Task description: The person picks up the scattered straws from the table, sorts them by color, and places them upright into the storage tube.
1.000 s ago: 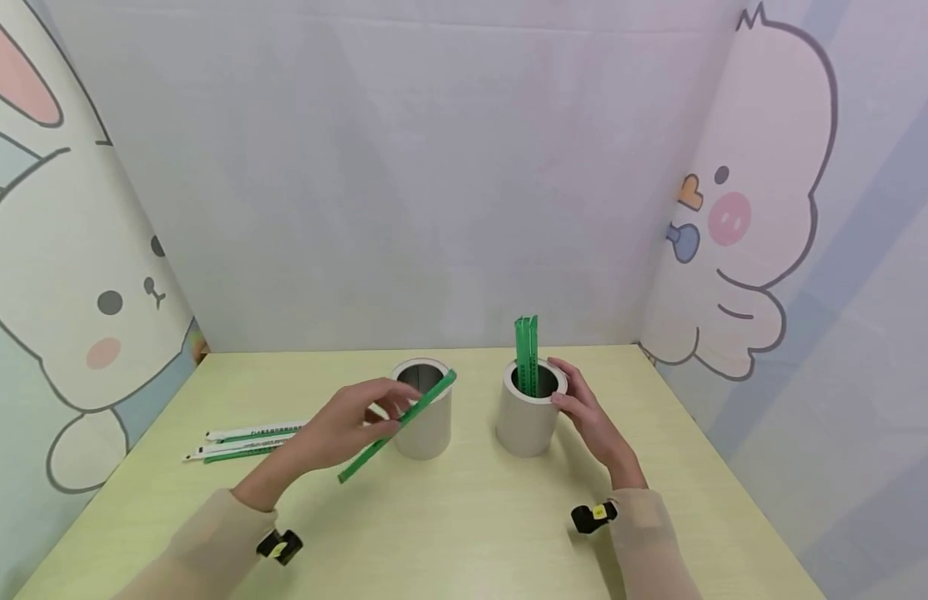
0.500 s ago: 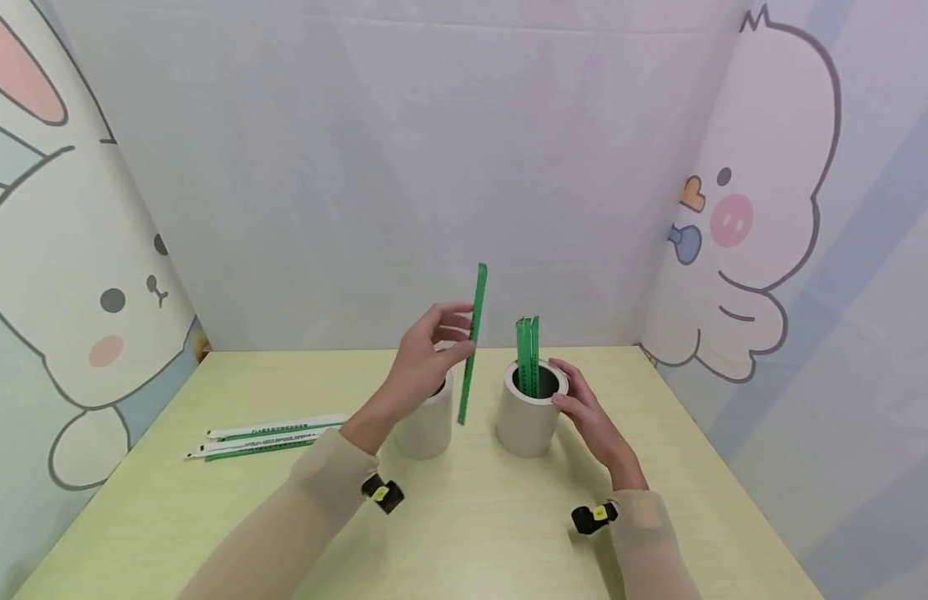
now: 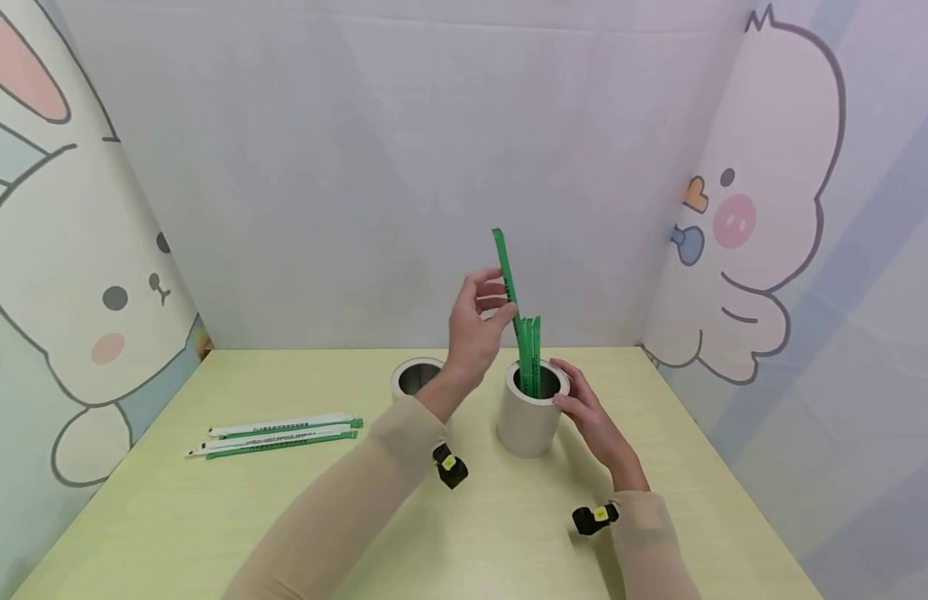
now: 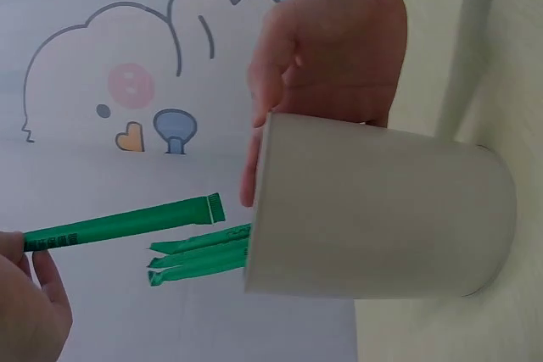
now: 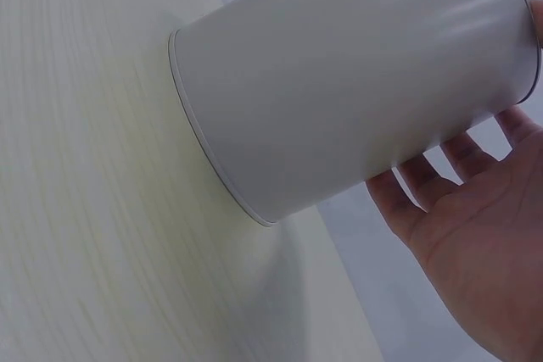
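Note:
My left hand (image 3: 474, 333) pinches a green wrapped straw (image 3: 504, 262) near its middle, fingers on one side and thumb on the other. The straw leans slightly, its lower end close over the mouth of the right-hand pale cylindrical container (image 3: 527, 429). Several green wrapped straws (image 4: 199, 252) stand in that container with their tops above the rim. My right hand (image 3: 594, 421) holds the container's right side, thumb and fingers at the rim. In the right wrist view its fingertips (image 5: 392, 177) press the smooth wall.
A second pale container (image 3: 395, 383) stands to the left, partly behind my left forearm. Several wrapped straws (image 3: 279, 427), white and green, lie side by side on the left of the table (image 3: 208, 517). Cloth walls with cartoon animals enclose the table.
My left hand has carried the green straw right and up, from the left container to above the right one, turning it from slanted to nearly upright. The right hand has stayed put.

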Tool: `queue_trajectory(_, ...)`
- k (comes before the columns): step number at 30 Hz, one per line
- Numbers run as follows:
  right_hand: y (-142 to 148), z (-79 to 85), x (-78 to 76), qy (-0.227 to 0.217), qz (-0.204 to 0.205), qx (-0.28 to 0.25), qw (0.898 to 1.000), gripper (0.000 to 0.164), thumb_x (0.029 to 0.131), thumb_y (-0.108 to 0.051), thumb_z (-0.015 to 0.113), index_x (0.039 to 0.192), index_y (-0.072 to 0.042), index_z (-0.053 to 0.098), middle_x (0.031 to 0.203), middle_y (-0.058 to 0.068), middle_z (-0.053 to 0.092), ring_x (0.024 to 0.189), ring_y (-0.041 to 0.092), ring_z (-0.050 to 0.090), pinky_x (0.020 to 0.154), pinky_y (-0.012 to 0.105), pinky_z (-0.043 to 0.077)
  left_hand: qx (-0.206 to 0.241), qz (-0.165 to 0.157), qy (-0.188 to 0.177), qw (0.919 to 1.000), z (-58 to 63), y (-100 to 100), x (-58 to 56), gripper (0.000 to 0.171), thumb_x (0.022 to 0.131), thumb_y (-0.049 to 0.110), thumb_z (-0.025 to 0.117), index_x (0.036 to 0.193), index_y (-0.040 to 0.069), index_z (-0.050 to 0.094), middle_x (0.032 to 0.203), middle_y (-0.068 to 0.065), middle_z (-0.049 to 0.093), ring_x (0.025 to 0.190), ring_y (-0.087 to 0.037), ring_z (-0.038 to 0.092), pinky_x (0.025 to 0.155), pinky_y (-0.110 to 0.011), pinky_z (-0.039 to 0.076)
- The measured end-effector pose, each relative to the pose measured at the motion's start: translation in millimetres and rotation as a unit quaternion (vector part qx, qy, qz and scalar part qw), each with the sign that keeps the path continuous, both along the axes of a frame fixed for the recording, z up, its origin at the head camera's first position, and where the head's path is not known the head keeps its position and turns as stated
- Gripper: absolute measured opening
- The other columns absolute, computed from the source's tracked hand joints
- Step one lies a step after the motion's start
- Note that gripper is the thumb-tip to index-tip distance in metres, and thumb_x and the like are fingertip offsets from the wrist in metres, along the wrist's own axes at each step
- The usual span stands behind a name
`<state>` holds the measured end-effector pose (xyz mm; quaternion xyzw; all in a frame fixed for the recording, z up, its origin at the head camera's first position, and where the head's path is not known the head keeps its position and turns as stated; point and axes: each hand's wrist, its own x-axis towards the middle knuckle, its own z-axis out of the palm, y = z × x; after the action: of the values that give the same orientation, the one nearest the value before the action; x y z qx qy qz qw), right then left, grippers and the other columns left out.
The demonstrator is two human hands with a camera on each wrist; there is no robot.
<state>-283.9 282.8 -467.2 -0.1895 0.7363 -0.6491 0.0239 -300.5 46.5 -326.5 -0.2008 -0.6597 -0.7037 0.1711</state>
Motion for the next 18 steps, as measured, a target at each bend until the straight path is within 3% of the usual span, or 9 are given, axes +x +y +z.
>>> queue_trajectory(11, 0, 0.4, -1.1, 0.002, 0.002, 0.003, 1.000, 0.062, 0.113, -0.026, 0.045, 0.169, -0.016, 0.019, 0.171, 0.017, 0.024, 0.156, 0.039, 0.025, 0.125, 0.070, 0.019, -0.063, 0.019, -0.061, 0.9959, -55.8, 16, -3.3, 0.052, 0.100, -0.001, 0.069, 0.145, 0.023, 0.058, 0.127, -0.004, 0.066, 0.114, -0.019, 0.066, 0.096, -0.033, 0.061)
queue_trajectory(18, -1, -0.7, -0.8, 0.006, 0.000, 0.003, 1.000, 0.061, 0.113, -0.025, 0.044, 0.168, -0.017, 0.019, 0.171, 0.017, 0.024, 0.155, 0.039, 0.026, 0.124, 0.070, 0.020, -0.076, 0.025, -0.069, 0.9944, -75.5, 11, -5.3, 0.053, 0.096, -0.005, 0.071, 0.143, 0.017, 0.059, 0.126, -0.009, 0.067, 0.112, -0.021, 0.069, 0.094, -0.030, 0.061)
